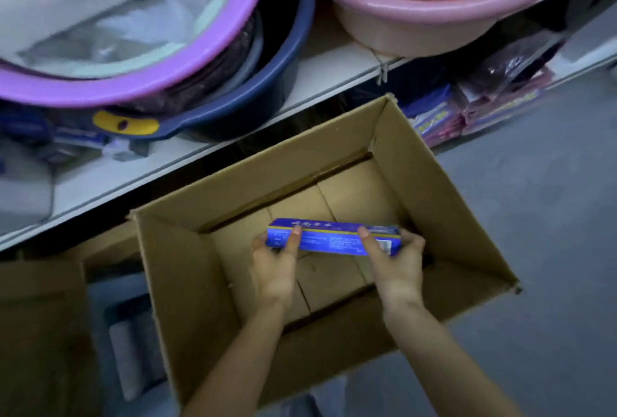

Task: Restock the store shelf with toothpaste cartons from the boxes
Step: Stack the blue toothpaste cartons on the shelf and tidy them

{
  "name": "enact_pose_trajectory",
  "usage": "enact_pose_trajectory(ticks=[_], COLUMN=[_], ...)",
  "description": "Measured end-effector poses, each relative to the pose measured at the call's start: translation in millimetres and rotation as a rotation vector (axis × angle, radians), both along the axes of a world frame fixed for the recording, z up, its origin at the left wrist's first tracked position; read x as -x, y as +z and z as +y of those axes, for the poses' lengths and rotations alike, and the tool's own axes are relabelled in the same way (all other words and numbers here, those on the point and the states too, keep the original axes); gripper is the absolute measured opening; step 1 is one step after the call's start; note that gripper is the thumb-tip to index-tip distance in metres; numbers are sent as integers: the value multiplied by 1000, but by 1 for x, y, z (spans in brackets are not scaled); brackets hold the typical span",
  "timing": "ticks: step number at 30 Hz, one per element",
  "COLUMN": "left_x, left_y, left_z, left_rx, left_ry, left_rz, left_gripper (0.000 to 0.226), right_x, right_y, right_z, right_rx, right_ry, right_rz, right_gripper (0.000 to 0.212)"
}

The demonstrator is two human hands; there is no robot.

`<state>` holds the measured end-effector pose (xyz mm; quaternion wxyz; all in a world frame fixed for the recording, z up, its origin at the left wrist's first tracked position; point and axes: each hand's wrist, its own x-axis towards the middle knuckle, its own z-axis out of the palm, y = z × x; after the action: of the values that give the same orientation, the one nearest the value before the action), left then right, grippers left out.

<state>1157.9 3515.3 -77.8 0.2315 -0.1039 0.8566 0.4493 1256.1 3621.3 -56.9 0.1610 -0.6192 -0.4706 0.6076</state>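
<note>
Box nearly done. The cardboard box [434, 203] sits open on the grey floor [551, 183], against the shelf [334, 79]. Its bottom flaps are bare, with no other cartons visible inside. One blue toothpaste carton [334, 238] is held level inside the box, above the bottom. This is probably the last one from this box and it is not yet shelved.

The left hand [272, 263] grips the carton's left end and the right hand [397, 259] grips its right end. Both have the thumb on the near face and the fingers [412, 243] curled round the back, so both are grasping the carton.

No toothpaste spot is in view on the shelf, so I can't tell how much is stocked. A second box [40, 316] at left is open, but it is too dark to tell the contents, so more may remain.

Materials:
- Carton: long, thin printed card, glossy, with a barcode near the right end. It looks light and rigid.
- Box: plain brown corrugated card, with creased flaps.
- Shelf: white and flat.
- On the shelf: smooth round plastic basins, a purple basin [133, 82] nested in a navy basin [267, 99], and a pink basin [434, 16] to the right.
- Below: plastic-wrapped packets [500, 99], shiny and crinkled.
</note>
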Motion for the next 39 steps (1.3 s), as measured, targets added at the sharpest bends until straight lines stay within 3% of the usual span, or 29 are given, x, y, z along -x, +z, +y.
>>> enact_pose_trajectory(ticks=[3,8,14,18,24,27,34,39], left_x=[-20,-49,-73,-68,-48,-30,40,118], left_y=[50,158,316,419,578,642,784,845], left_z=[-16,-32,-41,-48,-56,-62,-75,-80], left_rx=[-76,-302,-407,-532,-709,-688,-714,-583], left_ry=[157,372,429,284,-38,-236,-422,-480], left_rz=[40,88,150,239,385,398,722,923], left_gripper=[31,64,33,19,33,54,33,39], right_x=[-24,-65,-99,-99,-70,-48,15,71], right_y=[47,164,324,424,565,631,761,807], right_z=[-11,-22,-31,-27,-5,15,36,43], right_rx=[-100,-239,-353,-429,-515,-593,-791,-1076], right_ry=[42,119,161,166,191,269,510,658], right_rz=[70,219,356,446,680,680,673,529], right_gripper=[46,36,31,28,32,40,64,50])
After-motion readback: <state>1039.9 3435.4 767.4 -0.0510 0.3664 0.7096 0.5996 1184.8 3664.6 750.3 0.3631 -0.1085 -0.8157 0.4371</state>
